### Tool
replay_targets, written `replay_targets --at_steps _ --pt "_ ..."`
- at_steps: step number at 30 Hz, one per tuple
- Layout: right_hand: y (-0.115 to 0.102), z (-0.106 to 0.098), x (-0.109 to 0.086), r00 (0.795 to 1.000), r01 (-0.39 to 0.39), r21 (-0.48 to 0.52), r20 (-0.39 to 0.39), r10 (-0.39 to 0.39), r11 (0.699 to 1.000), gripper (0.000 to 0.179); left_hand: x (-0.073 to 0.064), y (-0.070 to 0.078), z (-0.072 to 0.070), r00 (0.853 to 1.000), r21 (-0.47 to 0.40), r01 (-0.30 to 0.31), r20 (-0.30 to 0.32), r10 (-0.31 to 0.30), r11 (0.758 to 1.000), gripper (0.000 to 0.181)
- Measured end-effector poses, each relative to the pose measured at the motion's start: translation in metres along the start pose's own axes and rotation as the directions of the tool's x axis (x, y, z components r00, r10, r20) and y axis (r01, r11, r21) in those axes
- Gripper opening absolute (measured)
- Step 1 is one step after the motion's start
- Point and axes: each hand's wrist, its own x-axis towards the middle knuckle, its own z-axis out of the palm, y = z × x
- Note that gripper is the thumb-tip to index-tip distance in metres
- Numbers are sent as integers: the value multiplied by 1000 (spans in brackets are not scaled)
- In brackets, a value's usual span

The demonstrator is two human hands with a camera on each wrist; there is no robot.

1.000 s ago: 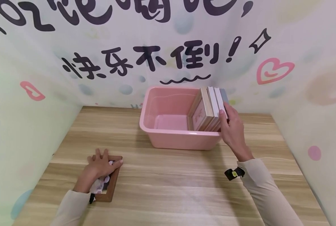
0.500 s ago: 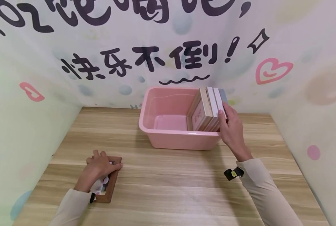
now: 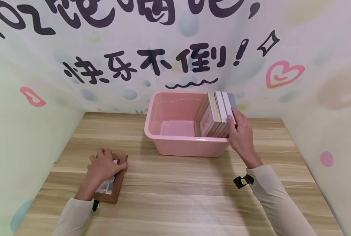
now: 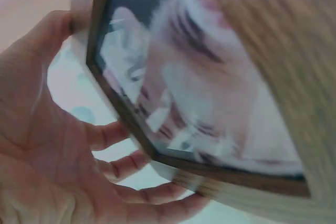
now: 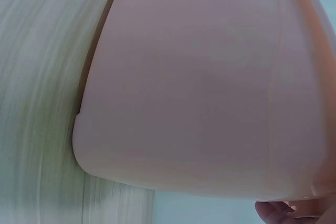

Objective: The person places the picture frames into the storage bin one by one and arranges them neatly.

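Observation:
In the head view my left hand (image 3: 102,166) grips the upper end of a brown wooden picture frame (image 3: 118,183) at the table's left. The left wrist view shows thumb and fingers around the picture frame's border (image 4: 273,35), with a photo inside it. My right hand (image 3: 242,136) holds the right end of a row of picture frames (image 3: 218,111) leaning in a pink basin (image 3: 190,146). Its thumb lies along the near edges, its other fingers on the outer side. The right wrist view is mostly the basin's wall (image 5: 194,77), with fingertips (image 5: 273,213) at the bottom corner.
The wood-grain table (image 3: 169,196) meets a printed backdrop (image 3: 128,39) behind the basin and side walls at left and right. The basin's left part shows its pink floor (image 3: 178,128). Each wrist wears a black strap.
My left hand has curled its fingers around the brown picture frame, earlier spread over it. Hand and frame have shifted slightly away from me. The right hand stays at the row of frames.

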Motion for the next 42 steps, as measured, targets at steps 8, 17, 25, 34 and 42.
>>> replay_targets --at_steps 8,17,25,34,42 --pt "1 0 0 1000 -1 -5 9 1 1000 54 5 12 -14 985 -12 -117 -127 114 993 85" --pt "1 -1 0 1000 5 0 16 -5 1000 54 3 48 -52 948 -13 -217 -243 207 976 90" --pt "0 -2 0 1000 1 -8 12 -1 1000 54 10 80 -90 928 -40 -274 -272 253 961 91" --pt "1 -3 1 1000 1 -21 17 -1 1000 54 17 122 -126 877 -104 -405 -324 354 908 87" --pt "2 -7 1 998 7 -37 55 -5 999 56 23 155 -144 797 -116 -527 -412 442 842 88"
